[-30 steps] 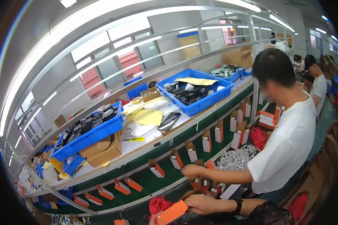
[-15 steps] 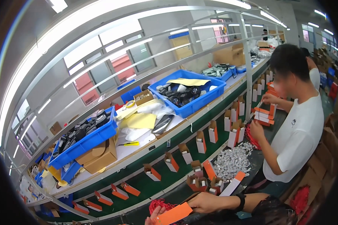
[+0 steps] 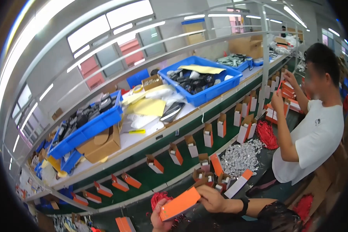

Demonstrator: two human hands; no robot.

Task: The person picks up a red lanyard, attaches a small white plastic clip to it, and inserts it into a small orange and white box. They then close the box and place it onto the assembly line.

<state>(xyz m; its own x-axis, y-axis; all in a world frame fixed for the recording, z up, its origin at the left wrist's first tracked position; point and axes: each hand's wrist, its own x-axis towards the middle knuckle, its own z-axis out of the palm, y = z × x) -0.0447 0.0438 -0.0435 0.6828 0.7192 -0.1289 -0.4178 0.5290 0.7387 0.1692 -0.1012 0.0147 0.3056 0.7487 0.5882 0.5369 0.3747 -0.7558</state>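
A flat-looking orange and white cardboard box [image 3: 179, 203] is held between my two hands at the lower middle. My left hand [image 3: 159, 217] grips its left end, with the thumb along the edge. My right hand [image 3: 212, 199], a dark band on its wrist, closes on the box's right end; its fingertips are partly hidden. Behind my left hand lies a bundle of red cords [image 3: 159, 198]. Just beyond my right hand, several small open boxes [image 3: 203, 177] hold white items. A white and orange box [image 3: 239, 184] lies beside them.
A heap of small silvery-white pieces [image 3: 240, 157] lies beyond the boxes. Open orange boxes stand along the green conveyor belt [image 3: 141, 181]. Blue bins [image 3: 197, 101] of dark parts rest on the shelf above. At right, a co-worker in a white shirt [image 3: 313, 135] handles a piece near more boxes.
The orange box is raised and tilted, showing more of its face. Both my hands have risen slightly with it. The co-worker's hands are higher, and my view has shifted.
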